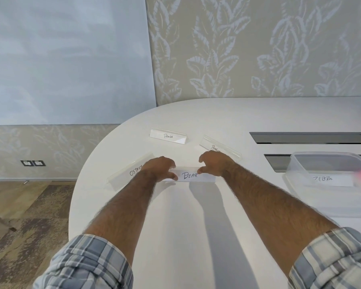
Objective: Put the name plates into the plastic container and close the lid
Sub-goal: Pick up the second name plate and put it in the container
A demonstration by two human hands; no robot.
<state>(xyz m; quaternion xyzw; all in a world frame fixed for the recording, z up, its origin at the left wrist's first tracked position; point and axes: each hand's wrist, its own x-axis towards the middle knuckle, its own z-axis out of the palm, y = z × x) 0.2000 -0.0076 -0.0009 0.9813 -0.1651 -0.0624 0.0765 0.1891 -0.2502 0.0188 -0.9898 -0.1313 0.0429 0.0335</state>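
My plaid sleeves (88,265) sit closest, rolled back, both forearms stretched over the white counter (175,236). My left hand (158,168) and right hand (214,163) pinch the 2 ends of the BEAR plate (191,175), fingers curled over its top edge. Just left lies the OSTRICH plate (131,171), touching my left wrist. Beyond are the PANDA plate (168,136) and PENGUIN plate (219,147), the latter just behind my right hand. Well right, the clear container (313,163) stands open with the ZEBRA plate (323,178) inside.
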